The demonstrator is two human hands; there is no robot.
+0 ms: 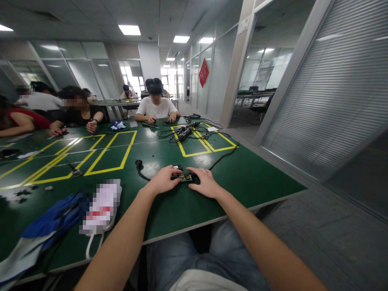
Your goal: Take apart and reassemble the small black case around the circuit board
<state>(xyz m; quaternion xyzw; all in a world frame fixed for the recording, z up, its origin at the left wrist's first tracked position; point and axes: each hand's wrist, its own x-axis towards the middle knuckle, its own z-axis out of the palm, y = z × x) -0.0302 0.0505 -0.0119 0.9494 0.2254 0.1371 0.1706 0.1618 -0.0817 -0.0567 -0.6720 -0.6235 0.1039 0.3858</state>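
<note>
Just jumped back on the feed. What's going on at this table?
A person has both hands at a small circuit board near the table's front edge: the left hand at one end, the right hand at the other. The fingers partly hide it, so how firmly each grips is unclear. Farther back, a tangle of black cables lies across yellow tape outlines. Across the table sits a co-worker in a white shirt.
</note>
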